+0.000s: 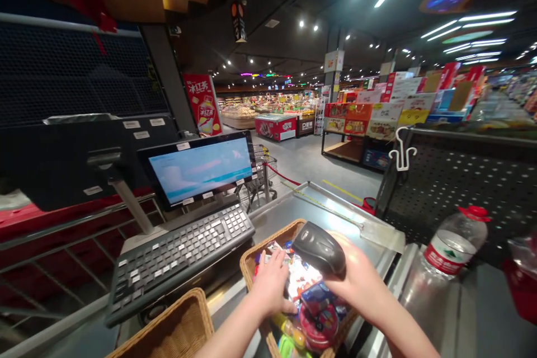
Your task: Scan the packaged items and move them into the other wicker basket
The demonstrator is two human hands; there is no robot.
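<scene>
My right hand (354, 277) is wrapped round a black handheld barcode scanner (319, 247), whose head is over a wicker basket (247, 268). Below the scanner, a shiny white packet (302, 275) with coloured print is brightly lit. My left hand (271, 282) grips this packet at its left side, thumb low and fingers on top; the fingertips are partly blurred. Around it in the basket lie a dark blue packet (316, 295), a round pink-red container (319, 327), a yellow item (289, 331) and a bright green item (289, 348).
A second wicker basket (180, 324) stands at the lower left, beside a black keyboard (184, 257) and a lit monitor (201, 165). Metal counter (310, 204) stretches ahead. To the right are a red-capped water bottle (455, 243) and a perforated black panel (470, 179).
</scene>
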